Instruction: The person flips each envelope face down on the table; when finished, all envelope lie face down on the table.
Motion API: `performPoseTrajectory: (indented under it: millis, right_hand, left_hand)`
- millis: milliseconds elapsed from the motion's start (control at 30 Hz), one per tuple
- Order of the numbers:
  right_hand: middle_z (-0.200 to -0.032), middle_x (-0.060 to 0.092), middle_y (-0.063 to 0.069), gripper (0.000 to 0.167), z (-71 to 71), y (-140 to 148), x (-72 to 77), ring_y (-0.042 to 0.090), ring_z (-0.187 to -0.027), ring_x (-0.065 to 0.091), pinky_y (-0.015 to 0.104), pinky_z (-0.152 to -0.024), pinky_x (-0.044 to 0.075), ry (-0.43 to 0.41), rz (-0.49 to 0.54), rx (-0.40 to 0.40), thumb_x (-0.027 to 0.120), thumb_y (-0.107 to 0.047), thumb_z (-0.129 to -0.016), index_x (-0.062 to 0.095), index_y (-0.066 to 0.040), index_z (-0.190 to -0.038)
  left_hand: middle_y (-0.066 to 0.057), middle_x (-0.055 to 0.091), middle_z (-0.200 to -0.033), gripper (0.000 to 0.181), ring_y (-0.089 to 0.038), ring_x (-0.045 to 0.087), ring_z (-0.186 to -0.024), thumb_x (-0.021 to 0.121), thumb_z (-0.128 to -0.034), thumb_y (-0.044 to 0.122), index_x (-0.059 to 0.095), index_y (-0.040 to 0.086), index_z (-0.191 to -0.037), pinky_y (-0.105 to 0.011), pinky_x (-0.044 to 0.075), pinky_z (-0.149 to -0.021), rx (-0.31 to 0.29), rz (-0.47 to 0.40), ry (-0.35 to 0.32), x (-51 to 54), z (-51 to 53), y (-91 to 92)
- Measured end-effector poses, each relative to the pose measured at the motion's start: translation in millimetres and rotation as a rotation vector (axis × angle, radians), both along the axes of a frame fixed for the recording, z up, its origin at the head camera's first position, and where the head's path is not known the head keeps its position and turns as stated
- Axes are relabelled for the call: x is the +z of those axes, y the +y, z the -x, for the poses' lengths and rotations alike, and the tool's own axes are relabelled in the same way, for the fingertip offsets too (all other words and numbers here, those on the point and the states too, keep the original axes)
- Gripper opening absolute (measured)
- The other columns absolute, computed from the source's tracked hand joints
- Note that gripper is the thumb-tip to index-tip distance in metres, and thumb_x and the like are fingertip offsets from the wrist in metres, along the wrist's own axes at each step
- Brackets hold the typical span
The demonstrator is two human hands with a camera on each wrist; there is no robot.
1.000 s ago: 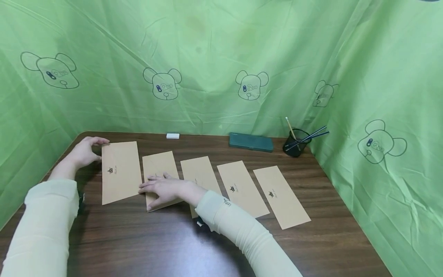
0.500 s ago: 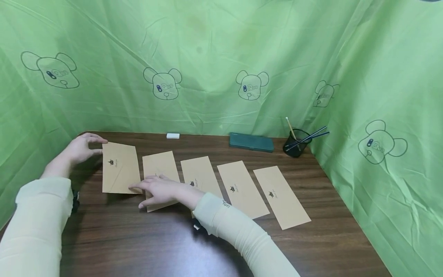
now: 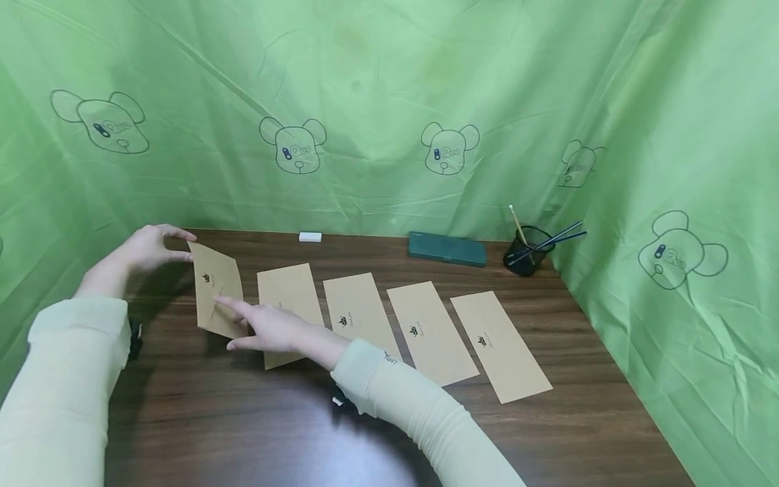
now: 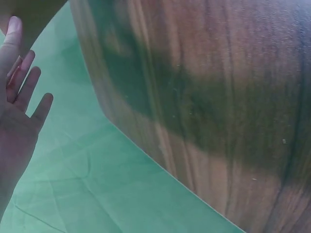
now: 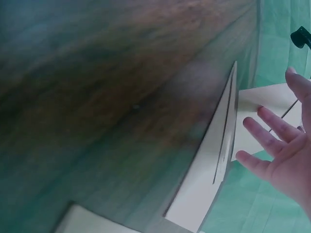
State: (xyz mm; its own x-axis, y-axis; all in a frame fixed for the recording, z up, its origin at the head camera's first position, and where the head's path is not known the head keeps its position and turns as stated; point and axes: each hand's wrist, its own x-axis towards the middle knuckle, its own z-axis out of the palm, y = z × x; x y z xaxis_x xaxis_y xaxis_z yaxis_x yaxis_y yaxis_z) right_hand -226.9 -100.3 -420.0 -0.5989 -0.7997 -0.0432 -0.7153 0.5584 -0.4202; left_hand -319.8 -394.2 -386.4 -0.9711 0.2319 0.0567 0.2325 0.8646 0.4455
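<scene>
Kraft-paper envelope (image 3: pixel 222 274) with a small printed crown (image 3: pixel 206 278), at the left end of the row, tilted up from the brown wooden table (image 3: pixel 195 419), top-left corner grasped between thumb and fingers of the left hand (image 3: pixel 149 250). Right hand (image 3: pixel 274 328) with fingers spread and relaxed, grasping nothing, forefinger pointing to the printed face; from this angle, touching it or only just before it, difficult to say. Flat on the table, just beside, second envelope (image 3: pixel 289 285), partly covered by the right hand; farther right, three more envelopes (image 3: pixel 429 331). In handling, by judgement, very light, thin and flexible, stiff enough to keep its shape from one corner, but easy to crease under a hard pinch; probably rather smooth. Best to take it by edge or corner, with thumb and fingertips flat, and to support the lower right edge against bending. Well apart, at the back: teal pencil case (image 3: pixel 447 249).
</scene>
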Motion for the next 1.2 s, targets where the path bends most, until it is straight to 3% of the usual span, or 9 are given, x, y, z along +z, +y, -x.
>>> performPoseTrajectory:
  millis: [100, 300, 500, 633, 767, 933, 1200]
  right_hand:
    - [-0.121, 0.063, -0.011, 0.092, 1.1, -1, 5.1, 0.003, -0.102, 0.061, 0.023, -0.077, 0.051, -0.013, 0.066, -0.015, 0.065, -0.045, -0.085, 0.000, -0.041, -0.149]
    - [-0.118, 0.065, -0.008, 0.093, 5.2, 1, 11.1, 0.000, -0.101, 0.061, 0.016, -0.080, 0.049, -0.028, 0.155, 0.018, 0.068, -0.037, -0.085, 0.003, -0.038, -0.150]
    - [-0.129, 0.059, -0.008, 0.086, 8.4, 3, 12.4, 0.004, -0.108, 0.060, 0.016, -0.088, 0.046, 0.006, 0.153, 0.063, 0.067, -0.038, -0.086, 0.009, -0.036, -0.150]
    - [-0.137, 0.051, -0.008, 0.079, 9.4, 4, 10.6, 0.005, -0.112, 0.056, 0.016, -0.091, 0.044, 0.090, 0.122, 0.050, 0.067, -0.039, -0.086, 0.020, -0.030, -0.149]
    - [-0.137, 0.048, -0.008, 0.072, 8.7, 5, 5.4, 0.001, -0.117, 0.050, 0.015, -0.094, 0.041, 0.183, 0.068, 0.016, 0.068, -0.042, -0.084, 0.032, -0.024, -0.145]
    - [-0.136, 0.045, -0.010, 0.068, 7.6, 7, -1.4, 0.003, -0.121, 0.046, 0.020, -0.091, 0.045, 0.271, -0.013, -0.061, 0.069, -0.050, -0.080, 0.042, -0.026, -0.138]
    - [-0.136, 0.046, -0.012, 0.066, 6.9, 8, -10.1, 0.008, -0.122, 0.045, 0.027, -0.089, 0.045, 0.297, -0.120, -0.164, 0.069, -0.059, -0.076, 0.049, -0.033, -0.133]
  left_hand:
    - [-0.033, 0.052, -0.125, 0.056, -0.049, 0.042, -0.119, 0.075, -0.0798, 0.035, 0.060, -0.002, -0.118, -0.061, 0.033, -0.096, -0.001, 0.004, -0.003, 5.3, 1.7, 4.6]
    - [-0.029, 0.055, -0.118, 0.059, -0.046, 0.048, -0.113, 0.077, -0.0781, 0.035, 0.055, -0.004, -0.117, -0.060, 0.034, -0.095, -0.031, 0.009, -0.040, 13.5, 5.8, 14.2]
    - [-0.024, 0.058, -0.116, 0.057, -0.041, 0.050, -0.111, 0.077, -0.0777, 0.033, 0.053, -0.002, -0.115, -0.056, 0.034, -0.096, -0.051, -0.033, -0.061, 16.6, 7.8, 20.9]
    - [-0.025, 0.058, -0.115, 0.062, -0.040, 0.053, -0.108, 0.077, -0.0783, 0.032, 0.048, -0.002, -0.122, -0.054, 0.038, -0.094, -0.054, -0.077, -0.056, 15.0, 7.7, 25.0]
    - [-0.029, 0.055, -0.119, 0.070, -0.043, 0.054, -0.109, 0.076, -0.0795, 0.031, 0.043, -0.004, -0.130, -0.054, 0.042, -0.093, -0.039, -0.121, -0.062, 8.9, 6.3, 29.5]
    - [-0.032, 0.052, -0.123, 0.071, -0.045, 0.051, -0.113, 0.076, -0.0799, 0.030, 0.043, -0.008, -0.130, -0.055, 0.040, -0.095, -0.042, -0.139, -0.079, -1.5, 5.8, 34.4]
    - [-0.030, 0.042, -0.137, 0.083, -0.046, 0.037, -0.126, 0.080, -0.0754, 0.027, 0.035, -0.005, -0.138, -0.059, 0.028, -0.103, -0.067, -0.199, -0.107, -30.5, 5.0, 39.7]
